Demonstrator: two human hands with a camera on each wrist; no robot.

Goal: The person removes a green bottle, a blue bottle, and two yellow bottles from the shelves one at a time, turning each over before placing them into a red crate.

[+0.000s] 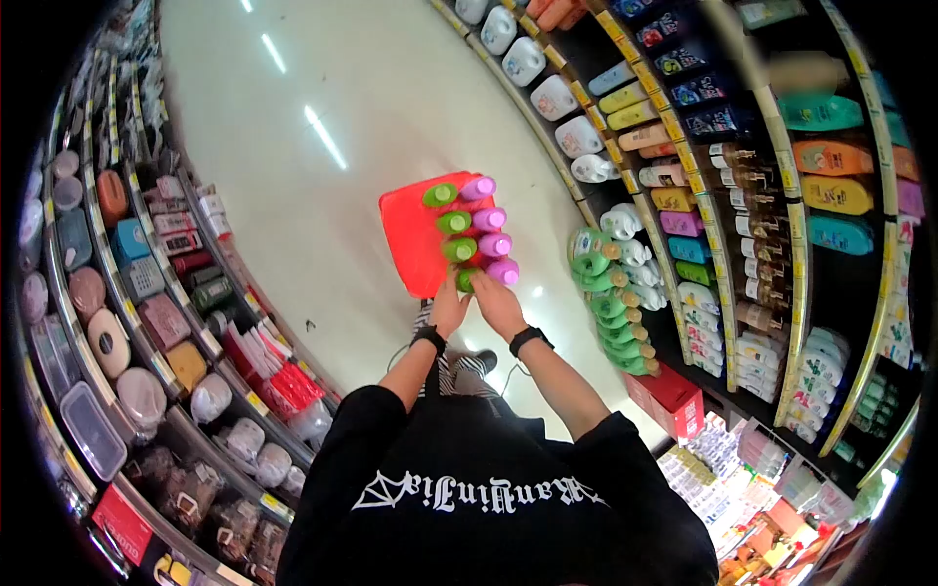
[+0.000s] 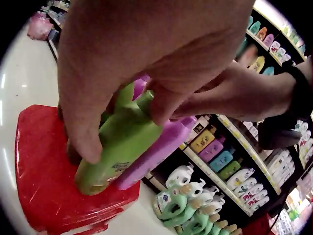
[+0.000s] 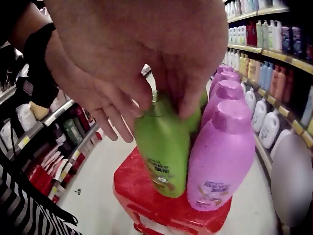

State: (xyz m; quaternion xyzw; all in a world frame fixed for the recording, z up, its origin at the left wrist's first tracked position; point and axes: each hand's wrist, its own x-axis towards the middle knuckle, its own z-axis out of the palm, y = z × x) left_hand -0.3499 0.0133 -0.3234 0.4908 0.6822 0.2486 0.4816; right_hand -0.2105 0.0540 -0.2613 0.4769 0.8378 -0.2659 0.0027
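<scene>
A red stool-like stand [image 1: 404, 244] bears a row of green bottles [image 1: 453, 223] beside a row of purple bottles [image 1: 491, 219]. My left hand [image 1: 449, 310] and right hand [image 1: 501, 311] meet at the nearest green bottle. In the left wrist view, my left hand [image 2: 142, 54] has its thumb and fingers around this green bottle [image 2: 120, 144], which looks tilted. The right wrist view has my right hand [image 3: 146, 44] pinching the same green bottle [image 3: 164, 147] near its cap, close beside a purple bottle [image 3: 222, 152]. The fingers partly hide the cap.
Shelves of bottles [image 1: 674, 195] line the right side, with green jugs [image 1: 611, 322] and a red box [image 1: 666, 400] at their foot. On the left are shelves with containers [image 1: 109, 342] and packages. Pale shiny floor [image 1: 293, 225] lies between.
</scene>
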